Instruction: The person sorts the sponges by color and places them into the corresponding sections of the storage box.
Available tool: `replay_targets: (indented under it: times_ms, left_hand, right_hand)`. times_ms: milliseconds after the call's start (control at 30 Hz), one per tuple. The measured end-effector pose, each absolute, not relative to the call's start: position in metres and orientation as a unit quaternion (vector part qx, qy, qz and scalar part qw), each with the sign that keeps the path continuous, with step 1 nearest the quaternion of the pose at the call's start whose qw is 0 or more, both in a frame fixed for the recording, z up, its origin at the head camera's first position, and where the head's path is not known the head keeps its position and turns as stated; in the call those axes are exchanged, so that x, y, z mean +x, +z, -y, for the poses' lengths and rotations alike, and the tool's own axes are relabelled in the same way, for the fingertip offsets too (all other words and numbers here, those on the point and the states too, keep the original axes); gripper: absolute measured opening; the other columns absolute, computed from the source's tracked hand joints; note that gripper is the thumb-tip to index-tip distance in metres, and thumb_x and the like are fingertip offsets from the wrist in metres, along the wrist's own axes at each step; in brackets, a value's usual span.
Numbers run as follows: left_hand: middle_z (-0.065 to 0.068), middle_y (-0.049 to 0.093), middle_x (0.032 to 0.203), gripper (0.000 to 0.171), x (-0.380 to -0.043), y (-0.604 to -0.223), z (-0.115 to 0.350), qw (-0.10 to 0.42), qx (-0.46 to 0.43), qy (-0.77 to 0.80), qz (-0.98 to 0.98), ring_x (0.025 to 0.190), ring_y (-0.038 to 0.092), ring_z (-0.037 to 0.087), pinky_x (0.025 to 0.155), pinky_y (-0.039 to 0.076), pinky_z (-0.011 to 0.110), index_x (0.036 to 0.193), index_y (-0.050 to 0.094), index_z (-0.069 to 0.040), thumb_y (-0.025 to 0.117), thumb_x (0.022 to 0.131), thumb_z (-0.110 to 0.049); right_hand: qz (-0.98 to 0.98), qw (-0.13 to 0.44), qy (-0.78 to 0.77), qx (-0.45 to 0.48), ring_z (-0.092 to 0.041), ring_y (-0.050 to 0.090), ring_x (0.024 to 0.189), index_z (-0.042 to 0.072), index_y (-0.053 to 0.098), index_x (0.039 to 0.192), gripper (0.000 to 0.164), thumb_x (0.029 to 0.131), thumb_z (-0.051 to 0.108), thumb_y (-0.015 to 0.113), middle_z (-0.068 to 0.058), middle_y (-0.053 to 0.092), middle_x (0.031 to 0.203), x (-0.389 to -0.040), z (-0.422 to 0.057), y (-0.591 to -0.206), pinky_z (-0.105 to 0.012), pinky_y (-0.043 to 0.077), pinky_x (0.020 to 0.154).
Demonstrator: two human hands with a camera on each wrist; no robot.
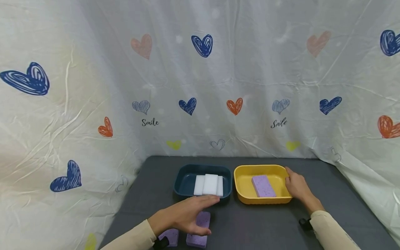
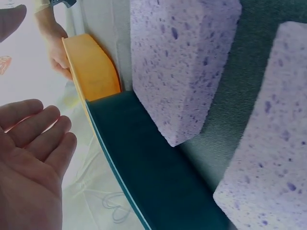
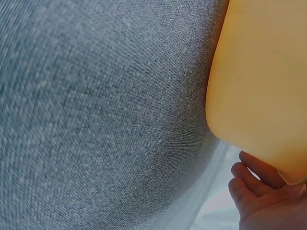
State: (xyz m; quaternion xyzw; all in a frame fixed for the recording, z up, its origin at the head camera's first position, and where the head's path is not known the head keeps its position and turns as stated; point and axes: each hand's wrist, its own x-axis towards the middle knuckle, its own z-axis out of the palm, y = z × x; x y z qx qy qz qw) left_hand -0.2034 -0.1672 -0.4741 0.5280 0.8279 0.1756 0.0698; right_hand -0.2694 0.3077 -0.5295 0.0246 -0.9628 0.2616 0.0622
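My left hand (image 1: 192,213), fingers extended, hovers near the front of the dark teal tray (image 1: 179,191), over two speckled purple sponges. One purple sponge (image 1: 204,220) lies partly behind the hand; another purple sponge (image 1: 171,236) is partly hidden by the wrist. In the left wrist view the palm (image 2: 29,167) holds nothing. On the right, my right hand (image 1: 298,185) grips the right rim of the yellow tray (image 1: 240,187), its fingers (image 3: 249,182) against the outer wall. A purple sponge (image 1: 263,185) lies inside that tray. White sponges (image 1: 210,184) sit in the teal tray.
Both trays stand side by side on a grey cloth-covered table (image 1: 250,225). A white curtain (image 1: 206,76) printed with hearts hangs behind the table and along its sides.
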Motion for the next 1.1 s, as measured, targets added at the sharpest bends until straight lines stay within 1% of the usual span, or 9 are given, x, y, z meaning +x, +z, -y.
replay_targets:
  times_ms: [133,267,367,433,533,667,800,967,1100]
  left_hand:
    - [0.010,0.049,0.171,0.093,-0.202,-0.478,0.171,0.074,0.525,0.170,-0.830,0.156,0.050,0.020,0.126,0.045,0.042,0.170,0.039,-0.011,0.075,0.098,-0.059]
    - [0.010,0.049,0.171,0.095,-0.202,-0.483,0.176,0.092,0.514,0.159,-0.838,0.156,0.051,0.021,0.125,0.047,0.043,0.170,0.040,-0.011,0.075,0.097,-0.062]
    - [0.009,0.049,0.171,0.095,-0.202,-0.486,0.180,0.105,0.504,0.145,-0.845,0.156,0.050,0.021,0.125,0.046,0.043,0.169,0.042,-0.011,0.075,0.096,-0.063]
    - [0.008,0.049,0.171,0.097,-0.202,-0.489,0.181,0.108,0.501,0.132,-0.849,0.157,0.050,0.022,0.125,0.046,0.043,0.168,0.043,-0.009,0.075,0.095,-0.065]
    - [0.009,0.050,0.170,0.099,-0.203,-0.493,0.182,0.108,0.500,0.111,-0.852,0.157,0.049,0.023,0.125,0.046,0.043,0.167,0.044,-0.007,0.076,0.094,-0.066]
    - [0.013,0.051,0.168,0.102,-0.203,-0.496,0.182,0.102,0.504,0.084,-0.853,0.157,0.050,0.026,0.125,0.046,0.042,0.165,0.046,-0.003,0.081,0.091,-0.064]
    - [0.013,0.052,0.167,0.106,-0.203,-0.496,0.183,0.101,0.495,0.059,-0.861,0.156,0.051,0.026,0.125,0.046,0.041,0.163,0.047,-0.002,0.086,0.087,-0.063]
    - [0.011,0.051,0.169,0.110,-0.202,-0.499,0.183,0.123,0.474,0.039,-0.871,0.156,0.051,0.026,0.125,0.046,0.041,0.164,0.047,-0.003,0.088,0.083,-0.065]
    - [0.010,0.053,0.167,0.109,-0.199,-0.504,0.182,0.127,0.469,0.022,-0.874,0.154,0.053,0.026,0.123,0.048,0.039,0.163,0.048,-0.005,0.090,0.081,-0.065]
  right_hand:
    - [0.962,0.064,0.266,0.026,-0.045,0.069,0.111,-0.018,0.042,0.158,0.055,0.107,0.004,0.041,-0.043,0.057,0.147,-0.269,-0.308,-0.529,-0.063,0.056,0.098]
    - [0.962,0.060,0.265,0.026,-0.051,0.068,0.123,-0.018,0.041,0.158,0.055,0.108,0.005,0.041,-0.043,0.056,0.148,-0.269,-0.307,-0.530,-0.066,0.055,0.103]
    - [0.962,0.060,0.264,0.027,-0.051,0.067,0.124,-0.018,0.041,0.158,0.055,0.108,0.005,0.041,-0.043,0.056,0.148,-0.270,-0.308,-0.530,-0.066,0.054,0.103]
    - [0.962,0.065,0.263,0.029,-0.049,0.069,0.120,-0.018,0.041,0.158,0.055,0.108,0.005,0.041,-0.043,0.057,0.147,-0.270,-0.308,-0.531,-0.065,0.055,0.101]
    - [0.961,0.068,0.265,0.031,-0.043,0.069,0.108,-0.018,0.042,0.158,0.055,0.107,0.005,0.042,-0.043,0.058,0.146,-0.271,-0.309,-0.531,-0.061,0.056,0.095]
    - [0.961,0.067,0.268,0.033,-0.037,0.067,0.098,-0.018,0.042,0.157,0.055,0.107,0.005,0.042,-0.043,0.059,0.145,-0.271,-0.309,-0.531,-0.056,0.056,0.089]
    - [0.961,0.062,0.268,0.030,-0.036,0.066,0.097,-0.018,0.042,0.158,0.056,0.107,0.005,0.042,-0.043,0.059,0.145,-0.271,-0.308,-0.531,-0.053,0.055,0.088]
    - [0.962,0.061,0.266,0.026,-0.040,0.067,0.105,-0.017,0.041,0.158,0.055,0.108,0.005,0.042,-0.043,0.057,0.147,-0.272,-0.308,-0.531,-0.059,0.056,0.095]
    - [0.961,0.061,0.267,0.026,-0.045,0.068,0.114,-0.017,0.041,0.158,0.055,0.108,0.005,0.041,-0.043,0.056,0.148,-0.272,-0.309,-0.531,-0.063,0.055,0.100]
